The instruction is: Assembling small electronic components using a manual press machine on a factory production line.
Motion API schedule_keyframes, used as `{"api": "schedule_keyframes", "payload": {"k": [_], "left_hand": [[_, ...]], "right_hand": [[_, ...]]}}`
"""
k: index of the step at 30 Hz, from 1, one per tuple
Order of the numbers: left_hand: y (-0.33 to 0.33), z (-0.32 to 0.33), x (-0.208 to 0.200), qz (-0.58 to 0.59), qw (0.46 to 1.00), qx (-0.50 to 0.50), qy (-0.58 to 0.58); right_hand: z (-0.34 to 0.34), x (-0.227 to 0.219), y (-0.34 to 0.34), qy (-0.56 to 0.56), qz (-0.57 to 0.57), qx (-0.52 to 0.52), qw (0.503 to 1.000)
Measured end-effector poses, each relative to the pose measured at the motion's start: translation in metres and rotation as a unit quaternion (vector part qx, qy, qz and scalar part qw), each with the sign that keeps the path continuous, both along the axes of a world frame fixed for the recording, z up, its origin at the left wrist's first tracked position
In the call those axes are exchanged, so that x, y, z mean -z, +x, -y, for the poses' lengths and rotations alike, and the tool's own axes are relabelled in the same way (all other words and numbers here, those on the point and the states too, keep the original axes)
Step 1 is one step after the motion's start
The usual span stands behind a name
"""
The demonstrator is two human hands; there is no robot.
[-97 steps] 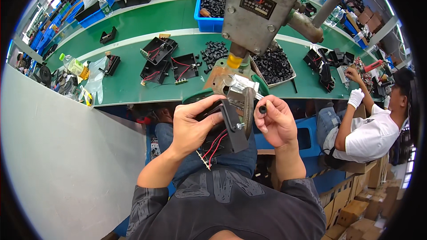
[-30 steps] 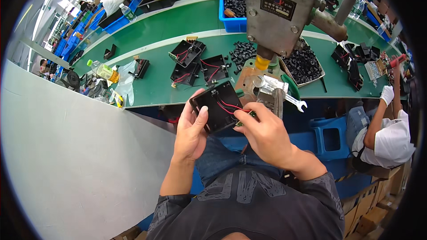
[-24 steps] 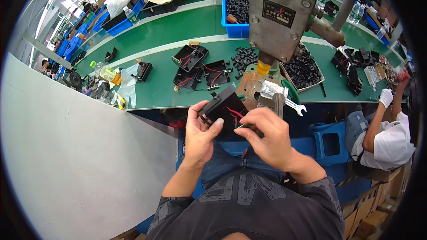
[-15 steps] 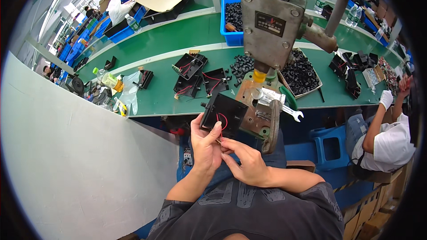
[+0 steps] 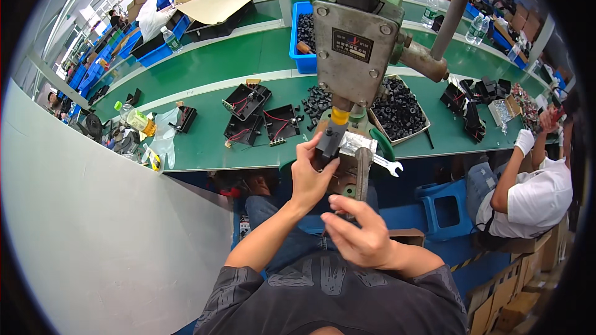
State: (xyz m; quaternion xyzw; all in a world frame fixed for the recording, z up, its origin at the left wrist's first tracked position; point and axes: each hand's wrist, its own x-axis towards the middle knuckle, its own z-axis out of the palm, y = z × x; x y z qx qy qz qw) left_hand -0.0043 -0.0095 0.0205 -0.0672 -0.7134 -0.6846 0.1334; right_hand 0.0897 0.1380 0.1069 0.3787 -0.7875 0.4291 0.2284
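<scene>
My left hand [image 5: 310, 180] grips a black plastic box [image 5: 331, 141] by its sides. The box is tilted with a narrow side up, right beneath the yellow tip [image 5: 339, 116] of the metal press [image 5: 354, 49]; whether they touch I cannot tell. My right hand [image 5: 366, 236] is off the box, nearer to my body, its thumb and forefinger apart. A thin dark strand shows by its thumb, too small to make out. Beside the box, the press's lever handle [image 5: 362, 174] hangs down, and an open-ended wrench [image 5: 390, 165] lies on the press base.
Several open black boxes with red wires [image 5: 280, 122] lie on the green bench [image 5: 217, 152]. A tray of black knobs [image 5: 400, 111] stands right of the press, a blue bin [image 5: 304, 64] behind it. A co-worker [image 5: 528, 192] sits at the right beside a blue stool [image 5: 444, 211].
My left hand has carried the black box forward under the press tip and turned it. My right hand has let go of the box's wires and drawn back to the right. The view has shifted slightly.
</scene>
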Motion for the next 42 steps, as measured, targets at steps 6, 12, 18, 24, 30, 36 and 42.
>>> {"api": "schedule_keyframes", "payload": {"k": [6,12,18,24,30,36,42], "left_hand": [[0.004,-0.008,0.003,-0.036,0.981,-0.038,-0.186],[-0.004,-0.004,-0.003,-0.079,0.961,-0.058,-0.259],[-0.007,-0.015,0.003,-0.068,0.970,-0.049,-0.227],[-0.011,-0.008,0.009,-0.125,0.973,-0.037,-0.188],[-0.007,-0.009,0.010,-0.116,0.974,-0.058,-0.187],[-0.002,-0.009,0.007,-0.070,0.976,-0.043,-0.204],[-0.003,-0.006,0.007,-0.097,0.972,-0.057,-0.205]], "right_hand": [[-0.050,-0.027,-0.020,0.025,-0.080,0.157,0.984],[-0.083,-0.110,-0.076,-0.038,-0.196,0.258,0.945],[-0.104,-0.259,-0.174,-0.231,-0.077,0.045,0.969],[-0.093,-0.315,-0.202,-0.285,0.083,0.060,0.953],[-0.005,-0.220,-0.080,-0.291,-0.177,0.105,0.934],[0.022,-0.109,-0.026,0.045,-0.312,0.122,0.941],[0.017,-0.048,-0.033,0.058,-0.372,0.148,0.914]]}}
